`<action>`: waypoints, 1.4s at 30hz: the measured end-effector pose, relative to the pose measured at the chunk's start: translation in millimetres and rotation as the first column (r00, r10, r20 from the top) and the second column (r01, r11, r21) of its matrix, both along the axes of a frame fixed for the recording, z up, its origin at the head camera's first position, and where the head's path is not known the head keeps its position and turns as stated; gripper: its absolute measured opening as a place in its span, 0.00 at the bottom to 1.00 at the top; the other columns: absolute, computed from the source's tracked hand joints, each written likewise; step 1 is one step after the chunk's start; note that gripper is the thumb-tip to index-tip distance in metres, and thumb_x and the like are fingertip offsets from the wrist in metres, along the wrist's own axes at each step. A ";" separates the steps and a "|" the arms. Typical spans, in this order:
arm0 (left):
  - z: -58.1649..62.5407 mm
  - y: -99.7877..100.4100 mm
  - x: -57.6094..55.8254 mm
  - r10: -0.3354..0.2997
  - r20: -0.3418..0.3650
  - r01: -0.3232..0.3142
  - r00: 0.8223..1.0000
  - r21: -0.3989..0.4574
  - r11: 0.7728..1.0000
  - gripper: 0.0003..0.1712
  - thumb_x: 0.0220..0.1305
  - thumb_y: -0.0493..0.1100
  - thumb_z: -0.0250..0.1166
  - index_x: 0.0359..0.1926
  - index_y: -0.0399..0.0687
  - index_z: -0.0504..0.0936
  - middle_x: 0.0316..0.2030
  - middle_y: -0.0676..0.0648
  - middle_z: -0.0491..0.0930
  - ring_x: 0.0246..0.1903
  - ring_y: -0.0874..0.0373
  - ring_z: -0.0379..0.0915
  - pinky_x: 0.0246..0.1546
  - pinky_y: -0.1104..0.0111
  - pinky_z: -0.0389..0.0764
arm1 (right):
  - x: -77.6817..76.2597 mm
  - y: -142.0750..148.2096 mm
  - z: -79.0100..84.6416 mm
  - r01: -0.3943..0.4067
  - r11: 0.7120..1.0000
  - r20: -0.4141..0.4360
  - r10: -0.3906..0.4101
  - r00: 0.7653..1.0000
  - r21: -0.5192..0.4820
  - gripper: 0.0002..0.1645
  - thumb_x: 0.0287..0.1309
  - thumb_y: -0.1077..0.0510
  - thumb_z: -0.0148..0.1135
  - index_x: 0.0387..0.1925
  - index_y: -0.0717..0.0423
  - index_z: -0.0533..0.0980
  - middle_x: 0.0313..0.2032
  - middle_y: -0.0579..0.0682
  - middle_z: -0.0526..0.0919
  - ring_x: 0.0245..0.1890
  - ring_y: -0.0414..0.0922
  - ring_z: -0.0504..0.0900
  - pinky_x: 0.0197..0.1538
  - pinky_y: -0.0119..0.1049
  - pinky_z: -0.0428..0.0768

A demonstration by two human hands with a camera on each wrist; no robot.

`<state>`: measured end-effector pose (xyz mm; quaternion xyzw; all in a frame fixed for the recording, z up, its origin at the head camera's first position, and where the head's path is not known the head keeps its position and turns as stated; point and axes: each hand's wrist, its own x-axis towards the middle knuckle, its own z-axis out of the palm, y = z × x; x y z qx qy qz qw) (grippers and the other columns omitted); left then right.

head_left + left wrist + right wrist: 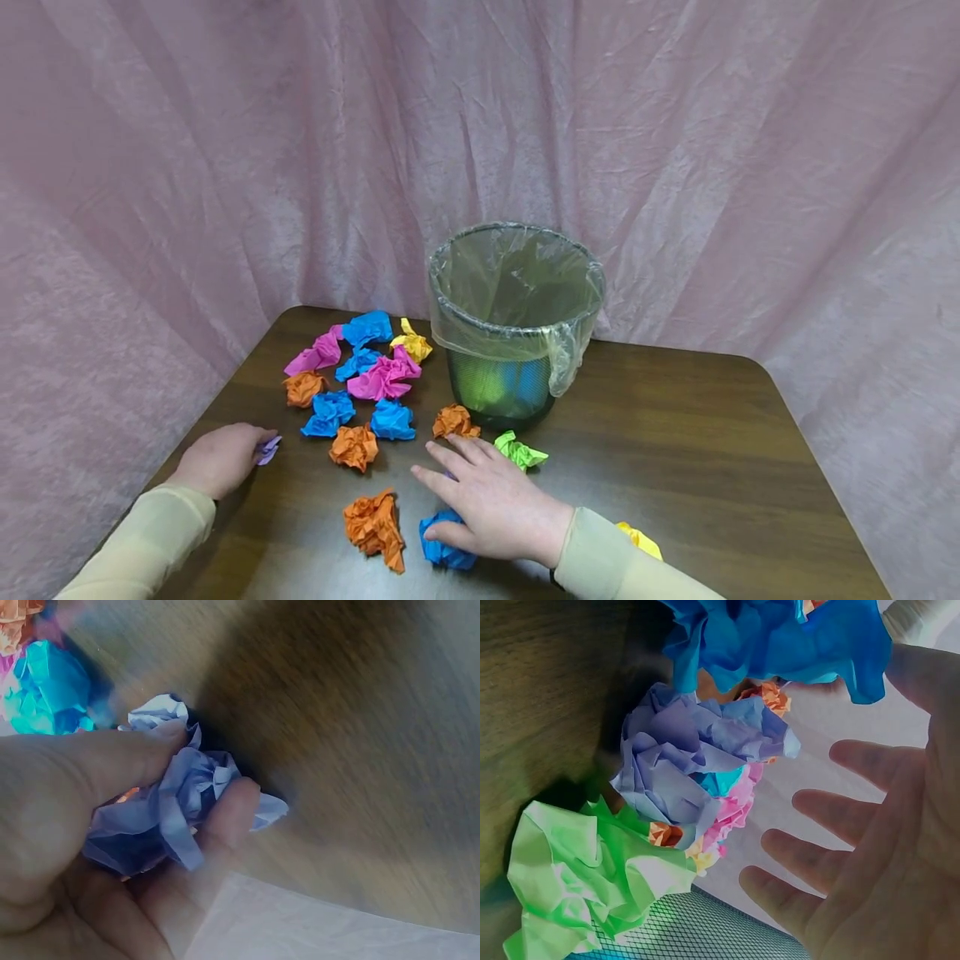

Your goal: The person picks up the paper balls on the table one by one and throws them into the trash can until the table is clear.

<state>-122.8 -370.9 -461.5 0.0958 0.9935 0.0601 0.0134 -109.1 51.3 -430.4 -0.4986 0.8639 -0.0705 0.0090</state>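
At the table's left side my left hand (225,458) pinches a crumpled purple paper (180,802) between thumb and fingers. My right hand (498,510) is spread with its fingers straight, above the front middle of the table. In the right wrist view a second purple paper ball (667,754) sits in front of those fingertips, mostly hidden by the hand in the head view. A blue paper ball (447,552) lies by the right thumb. Just past the fingers are a green paper ball (520,451) and an orange one (454,421).
A mesh wastebasket (501,392) with a clear liner stands at the back middle, colored paper showing through its side. Several blue, pink, orange and yellow paper balls cluster left of it. An orange ball (375,529) lies in front, and yellow paper (640,540) shows beside the right sleeve.
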 end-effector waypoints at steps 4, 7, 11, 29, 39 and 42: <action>1.7 -3.9 -0.1 -0.011 -0.003 0.011 1.000 0.025 1.000 0.15 0.59 0.30 0.70 0.48 0.36 0.88 0.41 0.38 0.87 0.42 0.38 0.84 0.43 0.44 0.82 | -2.0 -1.7 2.6 0.000 1.000 -0.018 0.000 1.000 -0.002 0.43 0.72 0.25 0.42 0.78 0.41 0.62 0.78 0.50 0.59 0.75 0.56 0.60 0.72 0.56 0.64; 4.3 -6.3 0.3 -0.033 -0.032 0.035 0.999 0.038 0.999 0.14 0.59 0.29 0.70 0.48 0.35 0.88 0.40 0.38 0.87 0.42 0.39 0.84 0.45 0.44 0.81 | -2.6 -2.4 5.7 -0.005 1.000 -0.040 0.005 0.999 -0.014 0.42 0.72 0.26 0.43 0.77 0.41 0.64 0.77 0.50 0.61 0.75 0.56 0.61 0.71 0.55 0.65; 10.1 -7.2 1.2 -0.052 -0.083 0.057 0.995 0.060 0.997 0.14 0.59 0.27 0.68 0.47 0.33 0.88 0.42 0.36 0.86 0.45 0.37 0.83 0.48 0.44 0.80 | -2.5 -2.7 8.2 -0.011 1.000 -0.035 0.010 0.999 -0.019 0.41 0.73 0.27 0.45 0.77 0.41 0.64 0.77 0.50 0.61 0.74 0.55 0.61 0.71 0.55 0.65; 47.7 18.1 -1.9 -0.066 -0.126 0.086 0.990 0.160 0.983 0.24 0.70 0.32 0.62 0.66 0.36 0.77 0.62 0.24 0.72 0.61 0.26 0.69 0.59 0.35 0.70 | -0.5 -1.4 29.4 -0.020 1.000 -0.094 0.020 0.995 0.001 0.43 0.72 0.26 0.41 0.78 0.40 0.62 0.77 0.51 0.60 0.76 0.55 0.59 0.73 0.53 0.62; 71.0 37.2 -2.5 -0.157 -0.267 0.209 0.951 0.180 0.961 0.24 0.66 0.29 0.64 0.63 0.43 0.82 0.58 0.33 0.78 0.56 0.35 0.77 0.54 0.41 0.77 | -5.7 2.1 44.7 -0.039 0.999 -0.129 0.039 0.991 0.003 0.42 0.73 0.26 0.39 0.79 0.41 0.61 0.77 0.52 0.61 0.76 0.55 0.58 0.75 0.52 0.60; 80.0 45.0 -2.2 -0.173 -0.288 0.231 0.942 0.181 0.956 0.25 0.66 0.29 0.65 0.63 0.44 0.82 0.59 0.33 0.78 0.58 0.33 0.75 0.55 0.41 0.76 | -5.6 3.1 50.5 -0.045 0.999 -0.160 0.045 0.986 0.004 0.42 0.73 0.26 0.39 0.78 0.41 0.62 0.77 0.52 0.61 0.76 0.55 0.58 0.75 0.51 0.59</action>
